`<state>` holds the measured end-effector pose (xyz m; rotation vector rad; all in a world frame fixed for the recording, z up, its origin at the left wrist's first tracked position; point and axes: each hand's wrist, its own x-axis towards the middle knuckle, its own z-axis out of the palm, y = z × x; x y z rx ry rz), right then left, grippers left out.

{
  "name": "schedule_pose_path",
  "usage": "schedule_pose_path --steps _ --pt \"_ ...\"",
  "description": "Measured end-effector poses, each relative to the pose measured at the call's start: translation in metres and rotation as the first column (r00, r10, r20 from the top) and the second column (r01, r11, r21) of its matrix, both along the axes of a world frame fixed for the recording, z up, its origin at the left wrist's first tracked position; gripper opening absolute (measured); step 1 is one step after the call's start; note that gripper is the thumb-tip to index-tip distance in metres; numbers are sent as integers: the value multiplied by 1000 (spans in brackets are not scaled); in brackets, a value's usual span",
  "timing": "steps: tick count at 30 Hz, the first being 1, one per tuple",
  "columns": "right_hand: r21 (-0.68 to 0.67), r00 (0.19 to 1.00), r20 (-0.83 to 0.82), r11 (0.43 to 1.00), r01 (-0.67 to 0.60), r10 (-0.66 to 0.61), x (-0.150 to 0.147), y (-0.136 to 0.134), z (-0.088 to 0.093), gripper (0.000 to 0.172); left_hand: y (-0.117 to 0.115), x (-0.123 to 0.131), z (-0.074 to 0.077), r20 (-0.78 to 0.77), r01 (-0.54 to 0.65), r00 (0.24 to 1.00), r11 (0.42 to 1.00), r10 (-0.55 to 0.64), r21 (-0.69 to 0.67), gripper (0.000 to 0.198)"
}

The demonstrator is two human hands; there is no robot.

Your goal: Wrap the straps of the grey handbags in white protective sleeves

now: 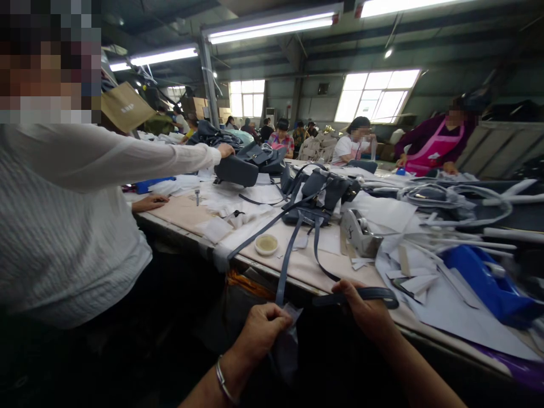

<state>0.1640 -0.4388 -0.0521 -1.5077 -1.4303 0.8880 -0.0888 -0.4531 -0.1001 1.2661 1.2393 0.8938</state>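
Note:
A dark blue-grey handbag [312, 195] lies on the table with its straps trailing toward me. My left hand [264, 331], a bangle at its wrist, is closed near the table edge on a clear plastic sleeve [287, 347] at the end of one hanging strap [289, 258]. Whether the strap's tip is inside the sleeve is hard to make out. To the right, my right hand [363, 311] is closed round a second, looped strap [382, 294], its fingers partly hidden by it. Another long strap [263, 232] runs off the bag to the table's front edge.
A small round dish [266, 245] stands near the edge. Right of the bag are a metal tape dispenser [360, 232], paper scraps and a blue tape dispenser [488, 277]. At left, a co-worker's hand [225, 150] touches a dark bag [237, 171]. More people sit farther back.

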Motion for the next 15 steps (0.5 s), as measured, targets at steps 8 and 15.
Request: schedule_pose_path --steps 8,15 --pt "137 970 -190 982 -130 155 -15 0 11 40 0 5 -1 6 68 998 997 -68 -22 19" --pt "100 949 12 944 -313 314 -26 8 10 40 -3 2 2 -4 98 995 995 -98 -27 25"
